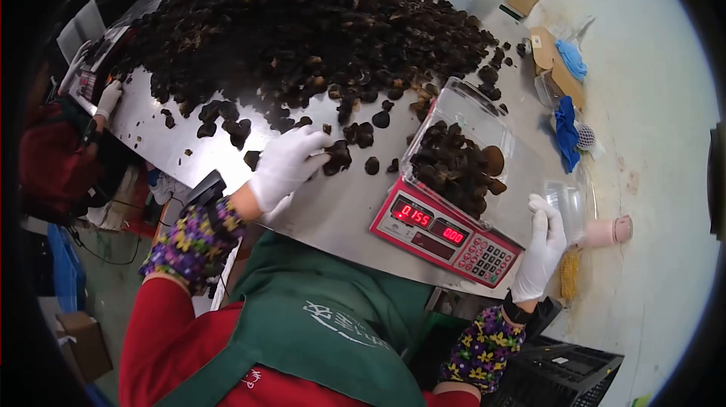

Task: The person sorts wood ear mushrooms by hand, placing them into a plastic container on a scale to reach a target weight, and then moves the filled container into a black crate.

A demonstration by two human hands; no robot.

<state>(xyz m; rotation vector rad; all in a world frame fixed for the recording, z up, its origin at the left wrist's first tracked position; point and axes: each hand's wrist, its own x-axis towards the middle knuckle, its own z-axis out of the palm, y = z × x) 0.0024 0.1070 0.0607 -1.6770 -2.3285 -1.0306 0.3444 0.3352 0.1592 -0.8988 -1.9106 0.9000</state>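
Fingers of left hand [283, 169] curled narrowly, grip unclear | wood-ear mushroom [338, 159] lay at their 3 o'clock | right hand [543, 250] was farther

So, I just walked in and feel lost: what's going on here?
The wearer's left hand, gloved in white, is at a dark, mushroom-like piece on the metal table. The right hand is beside a red scale reading 0.155. On it sits a clear container holding similar pieces, and a large heap lies beyond.
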